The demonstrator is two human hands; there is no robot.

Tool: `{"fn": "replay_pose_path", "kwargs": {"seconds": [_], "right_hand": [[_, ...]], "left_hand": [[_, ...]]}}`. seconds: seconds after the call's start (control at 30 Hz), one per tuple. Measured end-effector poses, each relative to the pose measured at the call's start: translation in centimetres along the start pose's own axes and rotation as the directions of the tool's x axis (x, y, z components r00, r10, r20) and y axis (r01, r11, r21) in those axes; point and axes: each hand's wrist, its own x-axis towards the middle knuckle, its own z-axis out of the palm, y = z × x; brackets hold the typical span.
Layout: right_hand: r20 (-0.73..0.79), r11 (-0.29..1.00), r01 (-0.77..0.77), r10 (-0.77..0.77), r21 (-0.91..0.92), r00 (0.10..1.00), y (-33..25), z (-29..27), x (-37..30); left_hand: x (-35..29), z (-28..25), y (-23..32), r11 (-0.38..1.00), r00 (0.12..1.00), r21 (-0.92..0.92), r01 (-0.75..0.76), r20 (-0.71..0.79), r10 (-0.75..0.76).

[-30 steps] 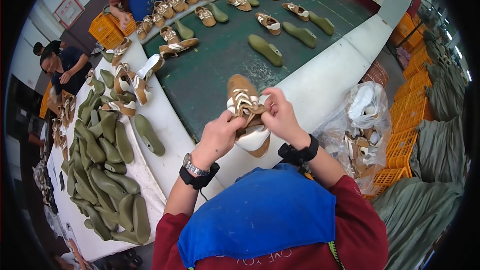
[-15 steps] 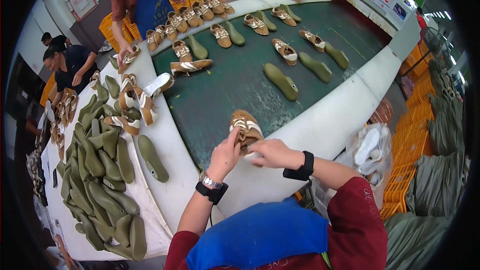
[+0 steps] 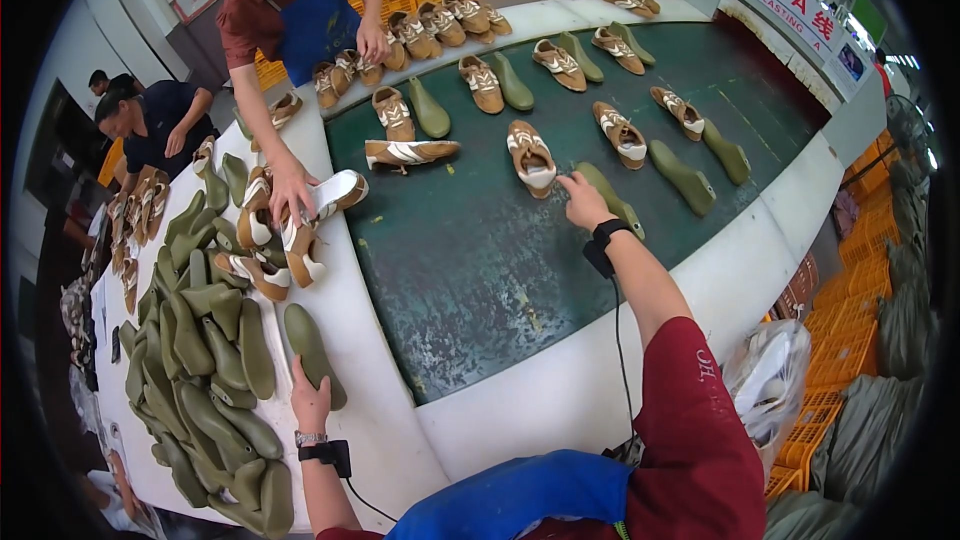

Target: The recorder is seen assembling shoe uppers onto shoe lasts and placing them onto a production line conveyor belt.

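My left hand (image 3: 312, 402) is closed round the lower end of a green shoe last (image 3: 312, 342), which lies on the white table beside a pile of lasts. My right arm is stretched out over the dark green belt (image 3: 470, 300). Its hand (image 3: 585, 204) holds nothing, with a finger extended close to the white heel of a brown and white sneaker (image 3: 530, 152). The sneaker stands on the belt, toe pointing away from me. Next to it, partly behind my right hand, lies another green last (image 3: 618, 202).
Sneakers paired with lasts stand across the belt. A heap of green lasts (image 3: 200, 380) covers the left table. Opposite, a co-worker's hand (image 3: 292, 190) touches sneakers at the table's corner. A plastic bag (image 3: 770, 380) and orange crates (image 3: 815, 420) stand at my right.
The sneaker both my hands held near the belt's front edge now stands farther out, released. My left hand moved left onto the last. The co-worker's hand reached toward the table-corner sneakers.
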Motion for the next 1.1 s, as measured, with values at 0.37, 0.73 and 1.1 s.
{"fn": "replay_pose_path", "kwargs": {"seconds": [0.37,0.73,1.1], "right_hand": [[-0.193,0.992,-0.088,0.105,0.095,0.976,6.5,-9.6,-15.3],[-0.369,0.948,-0.249,0.308,0.200,0.877,-4.8,-26.8,-35.9],[0.103,0.563,-0.788,0.794,0.249,0.600,9.8,-16.7,-58.5]], "left_hand": [[-1.2,5.1,14.0,0.932,0.910,-0.132,-0.338,0.206,0.359],[4.5,21.8,28.4,0.881,0.850,-0.319,-0.348,0.289,0.441],[-4.0,14.9,23.2,0.619,0.418,-0.251,-0.745,0.547,0.725]]}}
